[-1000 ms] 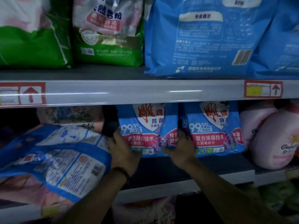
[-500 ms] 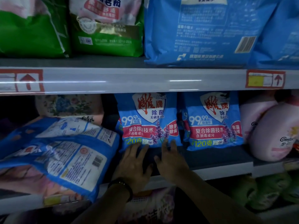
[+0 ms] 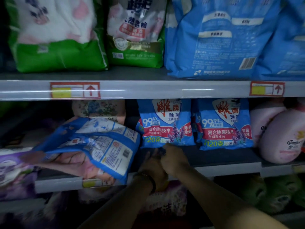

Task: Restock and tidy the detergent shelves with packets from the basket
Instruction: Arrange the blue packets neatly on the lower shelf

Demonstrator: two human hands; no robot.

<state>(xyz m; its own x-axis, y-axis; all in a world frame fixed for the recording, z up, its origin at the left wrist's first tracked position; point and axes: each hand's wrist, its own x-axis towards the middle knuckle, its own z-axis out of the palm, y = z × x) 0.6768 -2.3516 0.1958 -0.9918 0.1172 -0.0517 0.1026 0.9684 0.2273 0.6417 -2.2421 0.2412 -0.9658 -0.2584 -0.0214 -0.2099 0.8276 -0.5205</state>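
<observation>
Both hands, left hand [image 3: 152,164] and right hand [image 3: 175,158], loosely curled and empty, have been withdrawn below the straightened blue packet [image 3: 165,123]; facing judged done.

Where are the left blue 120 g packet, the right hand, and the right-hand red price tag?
left blue 120 g packet [image 3: 165,124]: head view, front panel.
right hand [image 3: 175,158]: head view, back of hand.
right-hand red price tag [image 3: 267,89]: head view, tag middle.

Upper shelf [image 3: 148,90]: bags stand side by side.
Middle shelf [image 3: 222,167]: two detergent packets [image 3: 166,124] upright, centre; tilted packet [image 3: 99,146] left; rounded pouches [image 3: 280,138] right.
Hands [image 3: 165,161]: before the left upright packet.
</observation>
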